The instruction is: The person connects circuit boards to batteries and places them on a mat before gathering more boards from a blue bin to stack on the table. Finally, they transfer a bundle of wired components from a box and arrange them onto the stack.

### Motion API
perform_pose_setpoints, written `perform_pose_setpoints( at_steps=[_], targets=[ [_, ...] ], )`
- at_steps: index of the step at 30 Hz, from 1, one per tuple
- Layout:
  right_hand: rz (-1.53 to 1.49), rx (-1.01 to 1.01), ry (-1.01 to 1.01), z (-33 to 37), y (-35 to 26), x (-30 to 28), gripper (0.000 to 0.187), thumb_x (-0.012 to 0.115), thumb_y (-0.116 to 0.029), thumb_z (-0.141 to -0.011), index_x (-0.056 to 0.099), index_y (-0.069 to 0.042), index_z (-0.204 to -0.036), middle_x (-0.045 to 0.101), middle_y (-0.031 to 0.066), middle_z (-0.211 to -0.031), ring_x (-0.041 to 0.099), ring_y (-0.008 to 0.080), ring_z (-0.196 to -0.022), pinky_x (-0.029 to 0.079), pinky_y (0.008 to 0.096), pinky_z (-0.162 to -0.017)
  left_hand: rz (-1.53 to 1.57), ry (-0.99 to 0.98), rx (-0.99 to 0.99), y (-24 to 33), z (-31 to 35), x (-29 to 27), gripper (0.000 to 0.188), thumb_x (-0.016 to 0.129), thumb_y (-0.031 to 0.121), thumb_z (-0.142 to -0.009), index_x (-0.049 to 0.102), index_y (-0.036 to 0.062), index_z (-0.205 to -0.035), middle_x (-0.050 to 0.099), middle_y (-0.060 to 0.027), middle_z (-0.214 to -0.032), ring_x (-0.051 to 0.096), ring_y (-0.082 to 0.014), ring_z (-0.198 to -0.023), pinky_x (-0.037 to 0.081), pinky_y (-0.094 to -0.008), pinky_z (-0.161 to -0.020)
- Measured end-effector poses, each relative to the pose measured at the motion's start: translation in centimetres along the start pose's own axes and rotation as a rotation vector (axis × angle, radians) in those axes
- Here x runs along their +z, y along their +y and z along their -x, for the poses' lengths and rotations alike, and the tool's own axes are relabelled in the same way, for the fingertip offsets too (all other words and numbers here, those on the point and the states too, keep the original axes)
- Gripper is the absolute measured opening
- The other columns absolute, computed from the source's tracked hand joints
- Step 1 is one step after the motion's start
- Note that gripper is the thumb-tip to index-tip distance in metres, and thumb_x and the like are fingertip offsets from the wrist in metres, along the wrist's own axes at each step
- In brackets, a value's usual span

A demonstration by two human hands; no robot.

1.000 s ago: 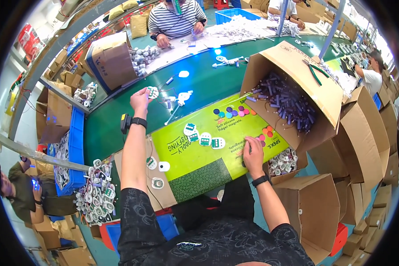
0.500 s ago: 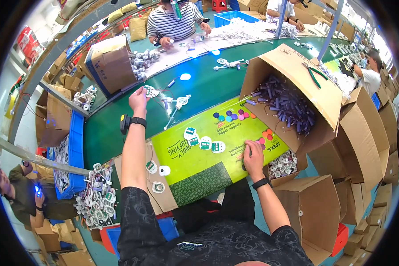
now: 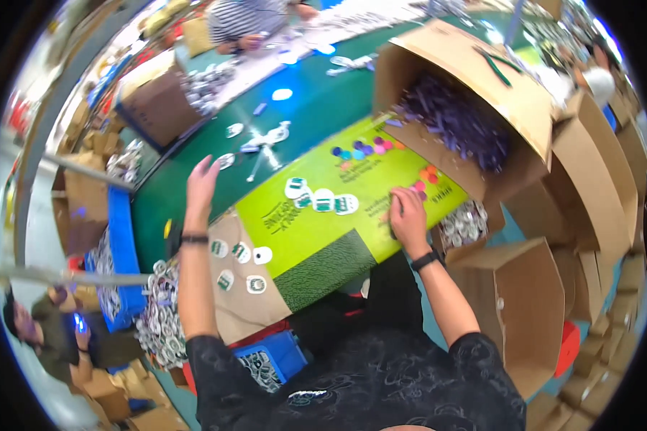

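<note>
My left hand [image 3: 202,190] is above the green conveyor belt [image 3: 164,208], its fingers apart and nothing visibly held. Close to its fingertips lies a small white round part [image 3: 226,160], with another white part [image 3: 234,130] just beyond. My right hand [image 3: 408,219] rests on the lime-green printed mat [image 3: 366,172] with curled fingers; whatever they may hold is hidden. Between the hands, several white housings with green circuit boards [image 3: 323,200] form a row on the mat. More such housings [image 3: 241,252] lie on a brown cardboard sheet [image 3: 266,316], beside a plain white cover [image 3: 263,255].
A tilted carton [image 3: 474,187] of purple wired cylinders [image 3: 456,126] stands at the right, green-handled pliers [image 3: 497,66] on top. White assemblies [image 3: 268,140] lie on the belt. Blue bins [image 3: 126,251] and piled parts [image 3: 162,316] flank the left. A person in stripes [image 3: 237,25] sits opposite.
My left hand has let go of a white part with a green board and drawn back toward me. My right hand stays curled on the mat. The whole view has shifted.
</note>
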State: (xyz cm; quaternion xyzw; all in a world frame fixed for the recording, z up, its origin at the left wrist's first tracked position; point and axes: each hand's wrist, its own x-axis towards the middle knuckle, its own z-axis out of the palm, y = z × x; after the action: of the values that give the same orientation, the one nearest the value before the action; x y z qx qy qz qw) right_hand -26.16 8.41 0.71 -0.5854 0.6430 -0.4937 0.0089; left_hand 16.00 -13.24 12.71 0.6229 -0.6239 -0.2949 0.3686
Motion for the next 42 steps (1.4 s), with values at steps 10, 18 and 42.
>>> perform_pose_setpoints(
  at_steps=[10,18,42],
  targets=[
    [-0.039,0.0,0.006,0.3,-0.2,0.4,0.013,0.063,-0.004,-0.087,0.066,-0.001,-0.1,0.068,0.0137,-0.101,0.063,0.0339,-0.097,0.05,0.0421,-0.087,-0.236,-0.103,0.269,4.6,28.6,7.1,0.029,0.064,0.006,-0.092,0.066,0.0017,-0.121,0.049,-0.0228,-0.147,0.048,-0.0384,-0.135,0.037,-0.0458,-0.112],
    [-0.064,-0.013,0.03,0.5,-0.8,0.2,0.014,0.062,-0.005,-0.088,0.067,-0.003,-0.101,0.067,0.0135,-0.101,0.063,0.0338,-0.099,0.05,0.0412,-0.088,-0.436,0.071,0.419,-1.5,29.6,12.0,0.04,0.064,0.007,-0.092,0.057,-0.0002,-0.131,0.034,-0.0272,-0.154,0.027,-0.049,-0.144,0.028,-0.0575,-0.116],
    [0.589,0.52,0.388,-19.7,18.1,-9.7,0.07,0.05,-0.058,-0.091,0.054,-0.005,-0.138,0.054,0.0237,-0.139,0.055,0.0394,-0.125,0.045,0.0485,-0.104,-0.47,0.083,0.443,-3.6,29.5,12.0,0.049,0.063,0.018,-0.093,0.053,0.0017,-0.137,0.038,-0.0232,-0.154,0.029,-0.0471,-0.144,0.025,-0.0612,-0.116]
  ],
)
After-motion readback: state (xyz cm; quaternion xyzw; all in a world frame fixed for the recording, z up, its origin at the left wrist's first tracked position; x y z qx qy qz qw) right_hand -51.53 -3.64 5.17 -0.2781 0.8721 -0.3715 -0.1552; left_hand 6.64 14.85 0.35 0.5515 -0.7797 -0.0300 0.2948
